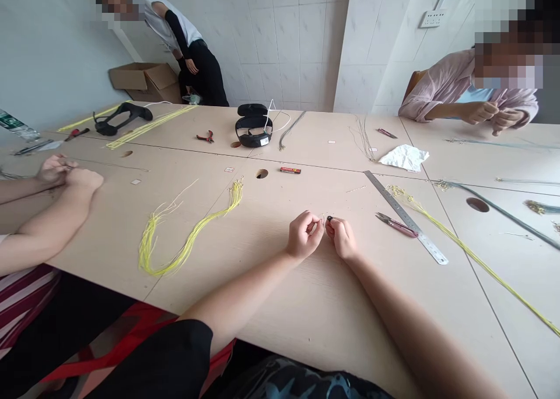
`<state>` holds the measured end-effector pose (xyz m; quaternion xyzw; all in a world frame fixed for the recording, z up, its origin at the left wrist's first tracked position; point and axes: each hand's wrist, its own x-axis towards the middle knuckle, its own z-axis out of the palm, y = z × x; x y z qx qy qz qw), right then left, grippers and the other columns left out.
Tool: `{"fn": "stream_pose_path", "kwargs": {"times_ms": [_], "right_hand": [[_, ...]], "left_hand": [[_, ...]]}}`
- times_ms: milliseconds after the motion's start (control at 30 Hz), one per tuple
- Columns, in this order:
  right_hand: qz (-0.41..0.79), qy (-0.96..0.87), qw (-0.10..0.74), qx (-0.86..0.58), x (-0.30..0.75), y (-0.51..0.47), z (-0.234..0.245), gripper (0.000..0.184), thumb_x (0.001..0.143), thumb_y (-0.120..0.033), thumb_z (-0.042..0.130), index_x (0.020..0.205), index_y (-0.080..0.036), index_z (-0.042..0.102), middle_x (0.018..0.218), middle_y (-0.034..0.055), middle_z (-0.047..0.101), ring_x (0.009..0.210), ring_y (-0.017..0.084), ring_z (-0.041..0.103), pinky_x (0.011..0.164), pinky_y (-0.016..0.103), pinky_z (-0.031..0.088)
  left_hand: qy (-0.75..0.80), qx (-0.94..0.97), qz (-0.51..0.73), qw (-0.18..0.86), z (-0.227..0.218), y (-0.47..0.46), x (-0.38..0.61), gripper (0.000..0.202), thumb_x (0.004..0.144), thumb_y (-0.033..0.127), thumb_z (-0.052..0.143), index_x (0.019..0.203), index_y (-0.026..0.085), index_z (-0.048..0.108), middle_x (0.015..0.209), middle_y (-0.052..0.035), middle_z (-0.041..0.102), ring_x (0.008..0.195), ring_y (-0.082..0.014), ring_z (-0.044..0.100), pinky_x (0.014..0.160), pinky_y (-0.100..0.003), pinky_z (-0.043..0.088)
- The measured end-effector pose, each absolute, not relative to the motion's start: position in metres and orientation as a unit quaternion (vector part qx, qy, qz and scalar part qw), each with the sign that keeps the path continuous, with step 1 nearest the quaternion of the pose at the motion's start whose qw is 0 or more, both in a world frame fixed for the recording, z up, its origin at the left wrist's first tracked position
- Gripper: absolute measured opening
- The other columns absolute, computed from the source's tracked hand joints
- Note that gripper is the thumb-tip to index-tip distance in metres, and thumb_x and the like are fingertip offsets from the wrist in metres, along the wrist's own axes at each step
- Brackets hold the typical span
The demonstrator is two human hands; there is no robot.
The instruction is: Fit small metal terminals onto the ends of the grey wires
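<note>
Both of my hands meet over the middle of the table, fingertips almost touching. My left hand (305, 234) is closed in a pinch, and a very fine thread-like end shows at its fingertips; what it belongs to is too small to tell. My right hand (343, 240) is also pinched closed, with a small black object (329, 219) at its fingertips. To the left lies a curved bundle of thin yellow cords (175, 259). Pink-handled thread snips (398, 225) and a steel ruler (405, 217) lie right of my right hand. Another yellow cord bundle (476, 259) stretches beyond the ruler.
Ahead are a red-and-black battery-like stick (290, 170), a cable hole (262, 174), black headgear (254, 132) and red pliers (205, 137). Crumpled white paper (405, 157) lies far right. A co-worker's hands (70, 174) work at left; two other people are across the table.
</note>
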<state>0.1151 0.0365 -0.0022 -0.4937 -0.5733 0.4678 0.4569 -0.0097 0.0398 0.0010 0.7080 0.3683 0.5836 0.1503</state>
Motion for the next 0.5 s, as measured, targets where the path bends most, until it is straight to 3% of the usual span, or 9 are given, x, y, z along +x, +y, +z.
{"fn": "stream_pose_path", "kwargs": {"times_ms": [500], "right_hand": [[0.47,-0.585,0.453,-0.482,0.1154,0.0374,-0.0011,0.034,0.08,-0.04,0.037,0.053,-0.024,0.021,0.05,-0.0034,0.024,0.051,0.013,0.023,0.049,0.03,0.02]], "left_hand": [[0.36,0.709,0.582,0.171,0.0011,0.0393,-0.0102,0.026,0.083,0.014,0.055,0.062,0.019,0.041,0.055,0.0064,0.032,0.049,-0.0071,0.031,0.048,-0.022,0.029]]}}
